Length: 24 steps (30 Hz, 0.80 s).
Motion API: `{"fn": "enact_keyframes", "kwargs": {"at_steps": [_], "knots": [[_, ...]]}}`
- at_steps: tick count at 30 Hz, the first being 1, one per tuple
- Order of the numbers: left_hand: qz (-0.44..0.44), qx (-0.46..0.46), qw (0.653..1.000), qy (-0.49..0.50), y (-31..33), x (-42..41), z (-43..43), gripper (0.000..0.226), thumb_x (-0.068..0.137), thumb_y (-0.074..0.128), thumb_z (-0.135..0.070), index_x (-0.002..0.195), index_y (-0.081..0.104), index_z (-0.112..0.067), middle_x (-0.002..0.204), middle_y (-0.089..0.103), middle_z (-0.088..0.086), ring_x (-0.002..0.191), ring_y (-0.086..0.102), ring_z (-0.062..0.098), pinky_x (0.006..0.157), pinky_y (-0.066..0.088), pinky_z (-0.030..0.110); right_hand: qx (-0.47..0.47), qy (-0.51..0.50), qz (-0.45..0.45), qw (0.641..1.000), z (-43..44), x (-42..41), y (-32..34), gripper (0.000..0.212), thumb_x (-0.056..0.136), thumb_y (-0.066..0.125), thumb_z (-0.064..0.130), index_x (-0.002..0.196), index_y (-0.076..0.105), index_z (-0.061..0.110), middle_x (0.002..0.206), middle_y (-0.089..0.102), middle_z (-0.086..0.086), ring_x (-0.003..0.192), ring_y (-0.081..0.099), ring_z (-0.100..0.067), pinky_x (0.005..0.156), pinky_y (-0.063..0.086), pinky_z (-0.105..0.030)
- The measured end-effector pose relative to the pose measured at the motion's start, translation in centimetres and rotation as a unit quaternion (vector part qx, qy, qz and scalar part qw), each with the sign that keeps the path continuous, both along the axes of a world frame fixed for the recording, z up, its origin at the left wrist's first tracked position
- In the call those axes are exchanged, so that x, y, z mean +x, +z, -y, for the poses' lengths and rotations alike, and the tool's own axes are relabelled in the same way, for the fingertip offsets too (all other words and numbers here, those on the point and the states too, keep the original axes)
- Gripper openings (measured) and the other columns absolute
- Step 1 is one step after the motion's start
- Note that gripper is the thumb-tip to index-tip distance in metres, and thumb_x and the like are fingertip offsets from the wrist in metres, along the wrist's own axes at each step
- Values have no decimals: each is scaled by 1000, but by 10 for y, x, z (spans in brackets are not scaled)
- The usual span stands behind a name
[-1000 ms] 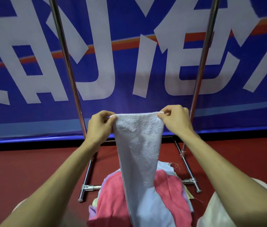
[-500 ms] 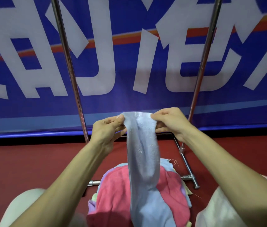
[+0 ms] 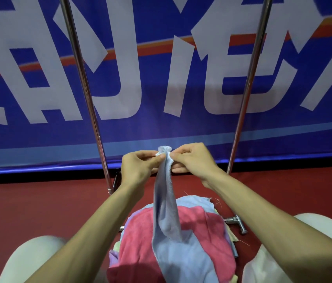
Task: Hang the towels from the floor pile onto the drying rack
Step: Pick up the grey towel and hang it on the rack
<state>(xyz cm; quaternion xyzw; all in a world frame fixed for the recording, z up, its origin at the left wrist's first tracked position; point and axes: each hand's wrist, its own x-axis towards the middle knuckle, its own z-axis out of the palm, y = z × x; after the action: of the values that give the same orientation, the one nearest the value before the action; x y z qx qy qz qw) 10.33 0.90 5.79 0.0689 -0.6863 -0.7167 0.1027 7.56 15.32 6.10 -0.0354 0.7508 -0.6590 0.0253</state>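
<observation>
A light blue towel [image 3: 166, 211] hangs in front of me, its top edge bunched narrow. My left hand [image 3: 138, 166] pinches that edge from the left and my right hand [image 3: 191, 160] pinches it from the right, fingertips almost meeting. The towel's lower end trails onto the floor pile [image 3: 138, 237], where a pink towel lies on top of pale blue, lilac and yellow ones. Two metal uprights of the drying rack [image 3: 83, 82] rise on either side of my hands; its top bar is out of view.
A blue banner [image 3: 161, 123] with large white characters hangs close behind the rack. The rack's foot fitting [image 3: 235, 220] lies on the red floor [image 3: 28, 205] right of the pile. My knees in pale trousers [image 3: 30, 260] flank the pile.
My hands have come together, so the towel's top edge, spread wide a second ago, is now gathered into a narrow bunch. The hands sit slightly lower in view.
</observation>
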Motion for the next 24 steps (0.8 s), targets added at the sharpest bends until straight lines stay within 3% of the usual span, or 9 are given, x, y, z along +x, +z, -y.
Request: {"fn": "enact_keyframes", "kwargs": {"at_steps": [5,11,15,19,24], "knots": [[0,-4,1000,-24,-6,0,-7,8,81,74,-8,88,74,-5,85,75,12,80,72,23,69,57,26,0,1,8,1000,-1,4,0,10,87,67,8,87,72,-1,81,73,-18,73,74,-22,66,60,-29],[-17,-32,998,-56,-6,2,-6,14,83,71,-5,95,75,-9,90,76,6,90,72,23,90,55,39,-29,22,15,999,-5,7,6,20,91,66,14,91,71,-6,81,72,-20,72,73,-23,66,61,-30],[-45,-75,996,-13,-8,5,-8,9,77,78,-10,84,77,-17,82,76,1,84,73,17,85,57,40,-22,37,6,999,-3,11,7,24,85,74,21,88,73,-3,83,74,-18,78,74,-25,71,61,-33],[-56,-88,994,10,-8,7,-12,5,76,80,-15,79,77,-17,77,75,-2,78,72,14,78,58,34,-47,43,12,998,-5,13,10,14,84,74,10,85,70,-4,70,72,-12,68,73,-22,63,60,-28],[-47,-67,997,-2,-2,9,-14,10,81,75,-11,76,75,-19,76,75,-2,79,72,12,72,56,23,-64,25,14,998,-7,12,11,19,84,74,11,86,69,-7,72,71,-15,66,72,-23,61,60,-27]]}}
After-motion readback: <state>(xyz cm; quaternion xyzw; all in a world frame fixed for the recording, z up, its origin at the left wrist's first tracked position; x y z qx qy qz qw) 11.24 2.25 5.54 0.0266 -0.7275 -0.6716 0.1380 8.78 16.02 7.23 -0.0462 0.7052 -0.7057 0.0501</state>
